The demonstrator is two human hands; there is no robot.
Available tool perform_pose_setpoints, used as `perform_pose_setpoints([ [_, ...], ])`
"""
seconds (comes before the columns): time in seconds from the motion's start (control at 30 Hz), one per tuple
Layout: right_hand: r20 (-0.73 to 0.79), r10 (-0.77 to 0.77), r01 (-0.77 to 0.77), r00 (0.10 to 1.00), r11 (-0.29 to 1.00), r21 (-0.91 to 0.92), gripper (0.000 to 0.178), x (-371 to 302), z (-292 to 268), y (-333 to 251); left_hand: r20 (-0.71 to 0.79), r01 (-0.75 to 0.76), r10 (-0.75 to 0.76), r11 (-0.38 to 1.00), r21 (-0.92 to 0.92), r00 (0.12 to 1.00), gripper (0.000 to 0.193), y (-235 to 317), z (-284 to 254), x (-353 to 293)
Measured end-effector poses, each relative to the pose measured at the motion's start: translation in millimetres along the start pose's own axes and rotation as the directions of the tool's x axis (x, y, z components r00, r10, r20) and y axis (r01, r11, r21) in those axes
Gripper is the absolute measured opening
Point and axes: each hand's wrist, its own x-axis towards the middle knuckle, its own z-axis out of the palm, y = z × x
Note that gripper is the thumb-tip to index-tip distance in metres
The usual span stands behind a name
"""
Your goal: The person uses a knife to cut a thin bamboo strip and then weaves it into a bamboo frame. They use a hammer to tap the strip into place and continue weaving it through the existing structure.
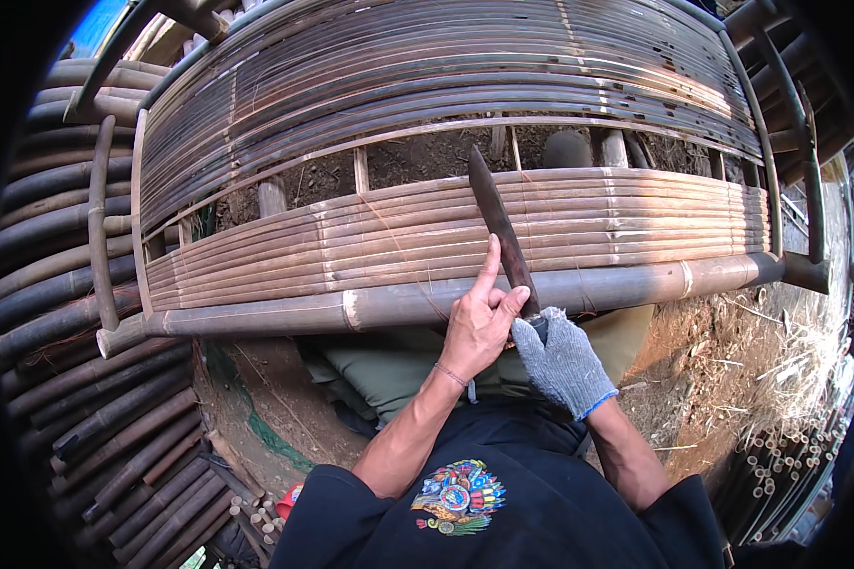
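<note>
Bamboo bench [408, 306] stood at twelve o'clock. Gloved right hand [562, 360] gripped knife [503, 223], tip toward eleven; left hand [477, 327] half-curled at blade, grip unclear. Fingertips off edge seemed safest.

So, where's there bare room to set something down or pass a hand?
The near slats, left of the knife, look mostly bare. A hand might pass through the gap between near and far slats, avoiding its uprights. Crowded: stacked poles far left, cut canes lower right.
</note>
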Motion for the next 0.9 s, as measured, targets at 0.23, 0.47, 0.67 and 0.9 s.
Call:
perform_pose_setpoints([
  [0.23, -0.015, -0.102, 0.1, 0.995, 0.993, -0.07, 0.029, -2.6, -2.4, 2.4, 0.013, -0.017, 0.017, 1.0, -0.01, 1.0, 0.077, 0.6, 3.1, 1.2],
  [0.47, -0.057, -0.021, 0.02, 0.998, 0.999, -0.027, 0.023, -6.1, -2.4, 8.6, 0.031, 0.004, -0.004, 1.0, 0.009, 1.0, 0.077, 4.3, 8.1, 1.5],
  [0.67, 0.066, -0.191, 0.2, 0.979, 0.959, -0.198, 0.027, 10.1, -2.3, 11.6, -0.026, -0.033, 0.031, 0.997, -0.065, 0.999, 0.077, -0.3, 3.5, 3.5],
  [0.9, 0.025, -0.067, 0.069, 0.997, 0.993, -0.098, 0.033, 3.7, -2.6, 6.9, 0.005, 0.006, -0.005, 0.999, -0.049, 1.0, 0.078, -0.5, 2.3, 4.2],
])
